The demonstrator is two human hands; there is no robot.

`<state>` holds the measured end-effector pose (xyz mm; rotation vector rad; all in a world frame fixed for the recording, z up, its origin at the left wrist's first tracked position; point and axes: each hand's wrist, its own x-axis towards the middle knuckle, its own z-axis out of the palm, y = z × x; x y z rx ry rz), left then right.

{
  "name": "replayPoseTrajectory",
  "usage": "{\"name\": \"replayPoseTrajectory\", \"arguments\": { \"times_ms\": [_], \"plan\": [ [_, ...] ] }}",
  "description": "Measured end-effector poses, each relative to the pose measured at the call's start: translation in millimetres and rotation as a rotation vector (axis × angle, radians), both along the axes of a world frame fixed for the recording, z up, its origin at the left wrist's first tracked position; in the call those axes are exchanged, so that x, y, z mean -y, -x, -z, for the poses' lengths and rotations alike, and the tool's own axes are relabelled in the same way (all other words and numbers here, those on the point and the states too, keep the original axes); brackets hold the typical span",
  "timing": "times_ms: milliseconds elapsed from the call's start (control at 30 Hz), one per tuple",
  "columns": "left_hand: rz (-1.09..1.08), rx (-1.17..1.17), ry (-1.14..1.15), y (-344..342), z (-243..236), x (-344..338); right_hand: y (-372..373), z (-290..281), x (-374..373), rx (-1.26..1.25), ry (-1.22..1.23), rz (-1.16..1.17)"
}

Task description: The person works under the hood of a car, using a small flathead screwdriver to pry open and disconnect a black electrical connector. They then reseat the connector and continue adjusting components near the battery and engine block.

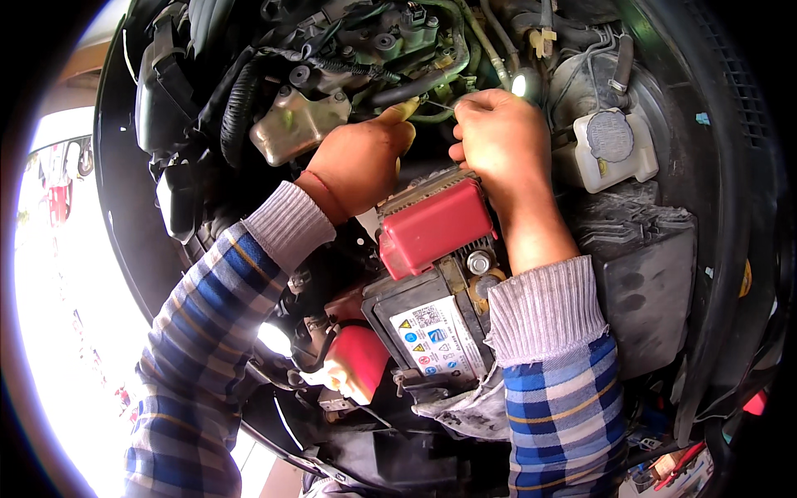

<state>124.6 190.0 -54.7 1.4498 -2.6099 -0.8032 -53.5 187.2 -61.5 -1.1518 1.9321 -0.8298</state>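
Both my hands reach deep into an engine bay, above a battery with a red cover. My right hand is closed, its thumb and fingers pinching a thin wire-like piece that points toward my left hand. My left hand is closed too, its fingertips beside a dark hose; what they hold is hidden. A metal bracket-like cover lies just left of it. Below the hands sits the red terminal cover on the battery, which carries a white label.
A white fluid reservoir stands right of my right hand, with a black box below it. A ribbed black hose runs at the left. Another red part sits lower left, and a grey cloth-like piece lies under the battery.
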Motion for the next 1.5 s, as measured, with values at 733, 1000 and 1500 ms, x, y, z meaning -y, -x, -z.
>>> {"name": "replayPoseTrajectory", "arguments": {
  "times_ms": [733, 1000, 1500],
  "plan": [
    [-0.064, -0.005, -0.001, 2.4, 18.5, -8.4, 4.6, 9.0, 7.1, -0.064, -0.207, -0.153],
    [-0.023, -0.26, 0.113, -0.6, 12.0, -24.3, 0.7, -14.0, 7.4, 0.074, -0.333, -0.113],
    [-0.603, -1.063, -1.07, 8.9, 3.0, -14.3, -3.8, -41.3, 4.4, 0.205, -0.446, -0.188]
  ]
}}
